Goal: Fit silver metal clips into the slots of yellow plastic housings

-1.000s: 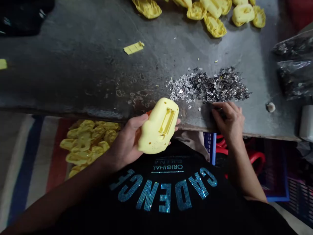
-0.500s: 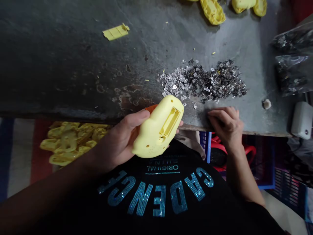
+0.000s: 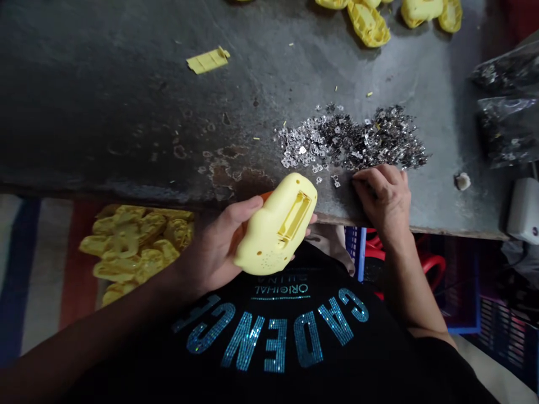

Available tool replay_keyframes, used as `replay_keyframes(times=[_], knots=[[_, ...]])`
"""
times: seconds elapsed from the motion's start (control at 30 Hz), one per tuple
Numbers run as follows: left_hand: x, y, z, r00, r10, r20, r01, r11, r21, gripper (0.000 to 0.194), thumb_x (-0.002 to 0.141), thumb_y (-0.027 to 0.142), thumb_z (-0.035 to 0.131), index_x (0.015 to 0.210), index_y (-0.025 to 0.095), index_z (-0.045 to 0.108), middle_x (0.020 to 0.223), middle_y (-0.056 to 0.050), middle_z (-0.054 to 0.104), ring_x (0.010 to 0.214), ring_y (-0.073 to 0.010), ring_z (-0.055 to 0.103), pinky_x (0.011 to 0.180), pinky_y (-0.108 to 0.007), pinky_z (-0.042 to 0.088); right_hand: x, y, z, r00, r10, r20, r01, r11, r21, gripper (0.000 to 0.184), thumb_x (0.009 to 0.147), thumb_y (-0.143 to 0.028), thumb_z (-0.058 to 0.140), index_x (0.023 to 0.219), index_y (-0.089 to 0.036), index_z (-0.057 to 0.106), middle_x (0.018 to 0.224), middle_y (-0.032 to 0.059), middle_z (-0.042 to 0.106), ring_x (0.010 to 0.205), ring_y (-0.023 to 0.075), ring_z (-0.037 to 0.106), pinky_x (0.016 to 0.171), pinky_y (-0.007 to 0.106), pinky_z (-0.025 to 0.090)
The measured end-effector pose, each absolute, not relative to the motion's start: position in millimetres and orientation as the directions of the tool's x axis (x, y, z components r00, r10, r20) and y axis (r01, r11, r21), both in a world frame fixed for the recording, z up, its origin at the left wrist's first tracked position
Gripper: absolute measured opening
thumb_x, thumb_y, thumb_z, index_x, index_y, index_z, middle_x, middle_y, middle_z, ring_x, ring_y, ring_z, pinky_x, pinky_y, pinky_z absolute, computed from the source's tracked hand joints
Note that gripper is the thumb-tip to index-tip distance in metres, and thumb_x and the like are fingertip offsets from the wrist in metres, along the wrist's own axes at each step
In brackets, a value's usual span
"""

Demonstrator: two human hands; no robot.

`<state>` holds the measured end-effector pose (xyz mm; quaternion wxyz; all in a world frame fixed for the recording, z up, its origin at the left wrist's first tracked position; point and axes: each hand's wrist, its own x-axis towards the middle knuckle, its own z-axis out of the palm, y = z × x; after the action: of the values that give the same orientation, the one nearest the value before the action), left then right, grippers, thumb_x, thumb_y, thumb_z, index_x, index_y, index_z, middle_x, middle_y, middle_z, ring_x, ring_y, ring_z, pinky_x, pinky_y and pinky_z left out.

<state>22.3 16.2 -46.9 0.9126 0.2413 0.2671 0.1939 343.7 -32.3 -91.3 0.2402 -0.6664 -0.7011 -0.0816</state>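
Note:
My left hand [image 3: 223, 238] is wrapped round a yellow plastic toy housing [image 3: 263, 235], holding it over the table's front edge. The housing's open battery compartment and small screw holes face up, and a bit of orange shows behind it. My right hand [image 3: 385, 196] rests on the table with its fingers curled and thumb pressed in, at the near side of a pile of small metal contact plates [image 3: 353, 137]. Whether a plate is between those fingertips is hidden.
A flat yellow strip [image 3: 208, 60] lies at the back left of the metal table [image 3: 138, 112]. More yellow shells [image 3: 368, 23] are at the back. Bags of metal parts [image 3: 507, 132] and a white device [image 3: 524, 210] sit at right. Yellow parts [image 3: 135, 241] lie heaped below the table edge.
My right hand has moved forward to the near edge of the metal pile, its fingers still curled. My left hand keeps hold of the toy housing, almost unmoved; the view has shifted slightly.

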Motion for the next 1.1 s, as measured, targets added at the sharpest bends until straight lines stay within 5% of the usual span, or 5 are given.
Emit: replay_keyframes(times=[0.27,0.6,0.8,0.93,1.1], knots=[[31,13,-43,0.785,0.476,-0.397,-0.197,0.799,0.568,0.056,0.11,0.057,0.068,0.148,0.016,0.076,0.138,-0.015,0.086,0.12,-0.029,0.087,0.092,-0.032,0.073,353,-85,-98,-0.075,0.841,0.536,0.984,0.149,-0.095,0.021,0.11,-0.021,0.073,0.122,-0.037,0.079,0.104,0.0,0.082,0.088,0.0217,0.067,0.084,0.042,0.042],[41,7,-38,0.756,0.458,-0.468,-0.154,0.819,0.553,0.058,0.103,0.062,0.075,0.139,0.017,0.082,0.134,-0.014,0.088,0.114,-0.0307,0.089,0.085,-0.034,0.075,354,-78,-87,0.188,0.904,0.385,0.869,0.03,-0.493,0.007,0.106,-0.032,0.078,0.112,-0.031,0.082,0.103,0.0019,0.082,0.099,0.0259,0.076,0.09,0.044,0.053],[34,5,-38,0.735,0.443,-0.513,-0.141,0.84,0.524,0.06,0.1,0.066,0.079,0.14,0.021,0.082,0.137,-0.014,0.087,0.115,-0.0324,0.089,0.085,-0.038,0.076,363,-69,-83,0.146,0.921,0.36,0.896,0.031,-0.442,0.013,0.107,-0.032,0.074,0.117,-0.032,0.083,0.109,0.0026,0.082,0.099,0.0249,0.074,0.094,0.044,0.051],[32,6,-40,0.665,0.438,-0.605,-0.093,0.853,0.514,0.06,0.094,0.067,0.083,0.138,0.025,0.083,0.138,-0.012,0.087,0.113,-0.0331,0.089,0.082,-0.039,0.076,394,-69,-89,0.297,0.871,0.391,0.905,-0.127,-0.405,0.014,0.107,-0.033,0.071,0.114,-0.031,0.083,0.109,0.0049,0.08,0.101,0.028,0.073,0.1,0.051,0.051],[37,7,-42,0.676,0.387,-0.627,-0.04,0.869,0.494,0.066,0.089,0.07,0.088,0.138,0.025,0.083,0.133,-0.011,0.089,0.107,-0.0338,0.09,0.082,-0.041,0.076,415,-48,-96,0.312,0.878,0.363,0.907,-0.162,-0.388,0.033,0.099,-0.034,0.078,0.132,-0.03,0.081,0.125,0.0104,0.077,0.115,0.0353,0.07,0.104,0.057,0.054]])
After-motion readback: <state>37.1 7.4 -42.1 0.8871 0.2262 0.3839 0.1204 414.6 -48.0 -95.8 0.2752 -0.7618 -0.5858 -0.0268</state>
